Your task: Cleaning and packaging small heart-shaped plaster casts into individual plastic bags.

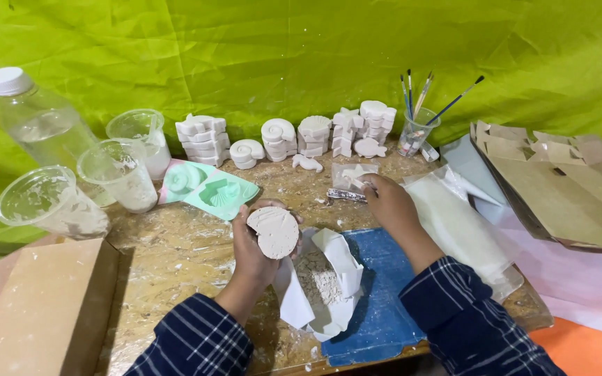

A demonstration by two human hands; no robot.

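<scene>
Your left hand (pixel 256 254) holds a white plaster shell cast (pixel 274 232) upright above the worktop (pixel 175 251), its flat back turned toward you; your fingers (pixel 294 219) wrap around its edges from behind and close on it. Just below the cast sits a white paper wrap (pixel 336 268) holding pale powder, resting partly on a blue sheet (pixel 384 292).

Your right hand (pixel 388 202) reaches farther out, with your fingers (pixel 369 184) curled down on a small clear plastic bag (pixel 353 174) that has a white piece inside; beside your fingertips lies a thin metal tool (pixel 345 196). Whether you are pinching the bag or only pressing on it, you cannot tell from this view.

Along the far edge stand rows of finished white casts (pixel 280 138), and to the right a clear cup of paintbrushes (pixel 417 131). At the left are green moulds (pixel 207 186), three used plastic cups (pixel 116 174) and a clear bottle (pixel 40 122). A cardboard box (pixel 559 188) lies at the far right.
</scene>
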